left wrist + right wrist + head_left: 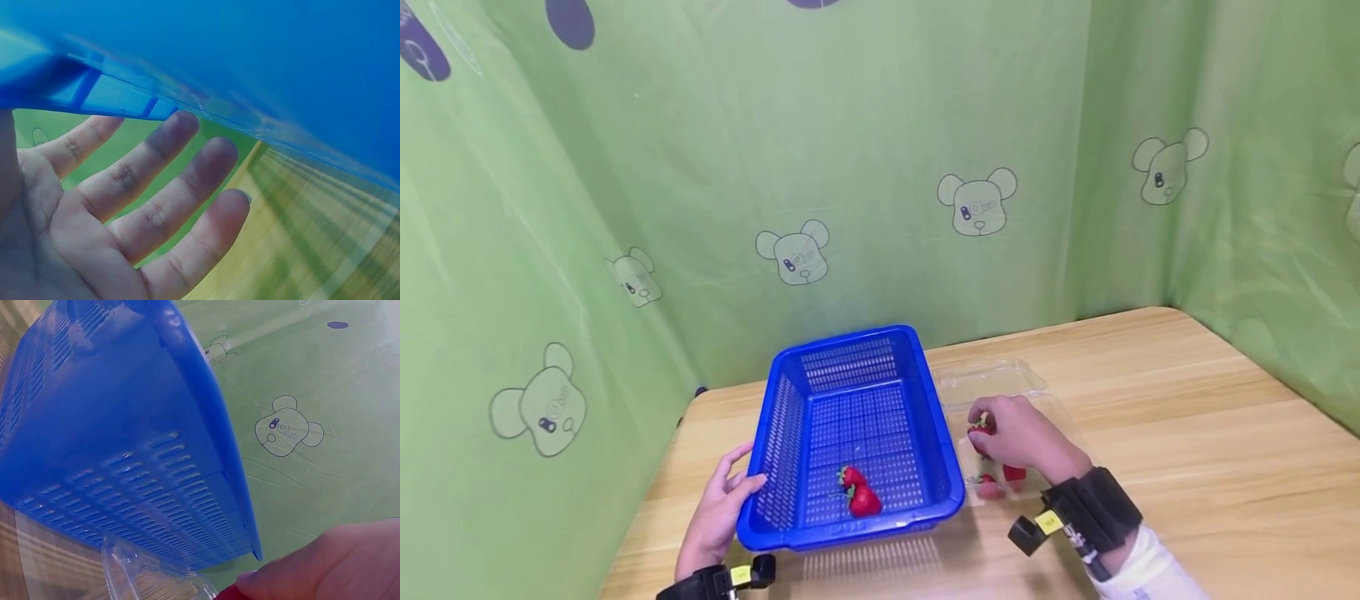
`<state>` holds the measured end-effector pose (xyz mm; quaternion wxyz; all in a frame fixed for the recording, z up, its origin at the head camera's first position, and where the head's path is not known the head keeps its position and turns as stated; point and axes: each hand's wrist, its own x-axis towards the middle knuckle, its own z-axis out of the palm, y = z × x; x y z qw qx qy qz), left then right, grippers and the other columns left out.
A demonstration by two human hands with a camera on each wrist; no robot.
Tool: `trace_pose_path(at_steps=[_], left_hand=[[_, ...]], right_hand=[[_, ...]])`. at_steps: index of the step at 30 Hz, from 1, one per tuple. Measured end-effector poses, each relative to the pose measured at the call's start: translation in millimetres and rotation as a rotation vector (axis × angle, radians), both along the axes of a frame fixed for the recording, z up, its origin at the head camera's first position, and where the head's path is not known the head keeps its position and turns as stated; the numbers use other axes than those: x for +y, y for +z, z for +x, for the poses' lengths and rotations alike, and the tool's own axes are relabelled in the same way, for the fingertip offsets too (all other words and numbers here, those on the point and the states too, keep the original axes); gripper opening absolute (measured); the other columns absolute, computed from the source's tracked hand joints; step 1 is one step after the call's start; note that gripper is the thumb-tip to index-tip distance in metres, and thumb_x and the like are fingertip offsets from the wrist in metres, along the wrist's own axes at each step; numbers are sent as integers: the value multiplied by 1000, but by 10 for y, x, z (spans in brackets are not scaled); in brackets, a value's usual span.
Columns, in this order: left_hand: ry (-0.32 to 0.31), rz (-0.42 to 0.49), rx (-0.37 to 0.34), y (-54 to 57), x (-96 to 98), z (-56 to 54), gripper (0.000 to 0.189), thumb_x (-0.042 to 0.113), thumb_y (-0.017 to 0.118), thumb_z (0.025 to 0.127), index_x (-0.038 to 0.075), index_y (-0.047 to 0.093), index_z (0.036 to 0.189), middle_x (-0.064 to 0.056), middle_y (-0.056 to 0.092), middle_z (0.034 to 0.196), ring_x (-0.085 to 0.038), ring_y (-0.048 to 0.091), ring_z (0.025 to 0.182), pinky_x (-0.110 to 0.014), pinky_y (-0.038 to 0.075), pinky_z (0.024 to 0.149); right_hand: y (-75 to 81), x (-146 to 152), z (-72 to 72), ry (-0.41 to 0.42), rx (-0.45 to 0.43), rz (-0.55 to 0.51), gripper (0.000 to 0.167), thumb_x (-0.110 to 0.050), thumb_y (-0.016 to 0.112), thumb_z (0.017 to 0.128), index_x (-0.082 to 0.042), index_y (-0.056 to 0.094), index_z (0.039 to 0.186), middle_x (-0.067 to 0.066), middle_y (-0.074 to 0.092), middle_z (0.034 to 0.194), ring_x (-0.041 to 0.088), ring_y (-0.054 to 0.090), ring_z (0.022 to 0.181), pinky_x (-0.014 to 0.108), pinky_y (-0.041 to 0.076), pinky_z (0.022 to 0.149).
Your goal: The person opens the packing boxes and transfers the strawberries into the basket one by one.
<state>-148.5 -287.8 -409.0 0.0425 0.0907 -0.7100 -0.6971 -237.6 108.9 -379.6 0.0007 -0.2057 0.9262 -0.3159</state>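
A blue plastic basket [850,533] with slotted walls stands tilted on the table, two strawberries [864,501] lying near its front end. My left hand [721,507] holds its left rim, thumb over the edge; in the left wrist view the other fingers [206,169] lie along the outside, loosely bent. Just right of the basket, my right hand [1017,431] pinches a strawberry [979,438] between thumb and fingertips, above a clear plastic box [958,417]. More strawberries [989,487] lie in that box. In the right wrist view only a sliver of the held strawberry [231,593] shows.
The box's clear lid [988,379] lies open at its back. A wooden table [1217,467] carries everything. Green curtains [880,150] printed with bear heads hang close behind the table and along both sides. Each wrist wears a black camera band [1097,508].
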Motion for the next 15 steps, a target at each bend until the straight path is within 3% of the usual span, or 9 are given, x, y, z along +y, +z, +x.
trace_pose_path(at_steps=[15], left_hand=[[6, 2, 3, 0, -3, -12, 56, 7, 57, 94, 10, 34, 145, -23, 62, 116, -31, 67, 87, -42, 58, 71]], right_hand=[[31, -7, -5, 9, 11, -5, 15, -12, 69, 87, -5, 67, 100, 0, 59, 70, 14, 54, 59, 31, 47, 56]])
